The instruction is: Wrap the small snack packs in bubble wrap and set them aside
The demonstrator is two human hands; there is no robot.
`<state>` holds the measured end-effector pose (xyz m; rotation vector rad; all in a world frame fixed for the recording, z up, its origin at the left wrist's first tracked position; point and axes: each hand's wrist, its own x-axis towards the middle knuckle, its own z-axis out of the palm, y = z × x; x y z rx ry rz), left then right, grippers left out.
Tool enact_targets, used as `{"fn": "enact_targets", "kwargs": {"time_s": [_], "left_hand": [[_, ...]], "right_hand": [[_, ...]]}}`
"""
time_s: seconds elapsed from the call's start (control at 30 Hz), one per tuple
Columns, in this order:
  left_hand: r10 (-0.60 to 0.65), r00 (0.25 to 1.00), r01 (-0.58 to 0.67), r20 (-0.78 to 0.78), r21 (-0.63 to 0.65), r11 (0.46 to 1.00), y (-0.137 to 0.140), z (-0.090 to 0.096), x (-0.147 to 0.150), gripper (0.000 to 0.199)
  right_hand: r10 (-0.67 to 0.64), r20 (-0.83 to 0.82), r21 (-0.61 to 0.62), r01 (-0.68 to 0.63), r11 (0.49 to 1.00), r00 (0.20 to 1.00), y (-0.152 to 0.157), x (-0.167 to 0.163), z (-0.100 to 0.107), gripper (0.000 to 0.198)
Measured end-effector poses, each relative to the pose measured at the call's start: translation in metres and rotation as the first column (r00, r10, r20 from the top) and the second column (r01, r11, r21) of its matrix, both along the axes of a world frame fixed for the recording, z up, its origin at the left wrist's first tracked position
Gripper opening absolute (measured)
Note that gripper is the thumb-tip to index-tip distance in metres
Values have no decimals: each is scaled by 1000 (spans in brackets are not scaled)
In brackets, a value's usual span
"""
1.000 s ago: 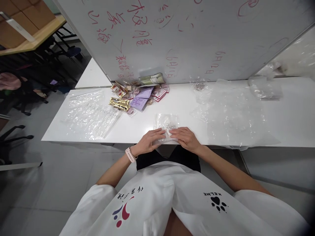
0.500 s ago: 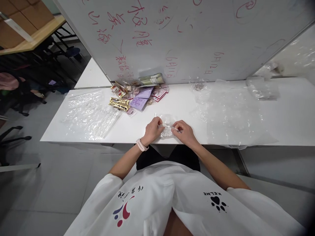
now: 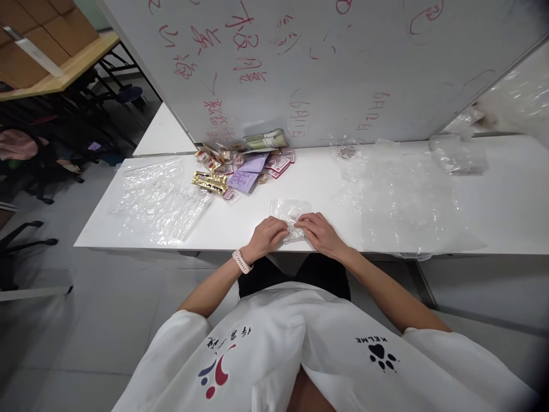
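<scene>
A small clear plastic bag (image 3: 291, 207) with tiny pieces inside rests on the white table, near its front edge. At its left side my left hand (image 3: 266, 236), with a pale pink watch band at the wrist, has its fingers closed on the plastic. My right hand (image 3: 321, 230) holds the bag's right side, fingers bent and pressed together over it. The fingers partly cover the lower half of the bag, so the tiny pieces cannot be made out clearly.
Several packaged snacks, with a gold packet (image 3: 210, 182) and a purple card (image 3: 244, 181), are piled at the back left. Clear plastic sleeves (image 3: 158, 200) lie left; a large clear sheet (image 3: 407, 200) covers the right. A whiteboard (image 3: 326, 68) stands along the back.
My left hand has moved slightly down and towards me, its fingers now lower. The bag, raised and crumpled between both hands before, lies flatter, with more of its upper part showing.
</scene>
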<state>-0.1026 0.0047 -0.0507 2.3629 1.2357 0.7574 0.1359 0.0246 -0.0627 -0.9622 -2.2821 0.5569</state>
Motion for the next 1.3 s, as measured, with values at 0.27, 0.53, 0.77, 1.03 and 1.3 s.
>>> {"fn": "enact_targets", "kwargs": {"time_s": [0.27,0.53,0.77,1.03,1.3], "left_hand": [[206,975,-168,83,-330,929,30,19,15,18],[-20,991,40,134,-144,989,8,14,-9,53],[341,940,-323,-5,-331,886,48,13,0,47],[539,835,-544,-108,-20,839,68,-1,8,33],[295,954,-297,-57,-27,955,69,-14,28,26]], "right_hand": [[82,192,161,-114,980,978,5,10,-6,35],[46,106,84,-55,995,993,21,0,-3,33],[-48,185,-221,89,971,982,80,-21,21,40],[-248,368,-165,325,931,896,99,-58,24,30],[-54,343,-409,201,890,938,84,-25,37,40]]}}
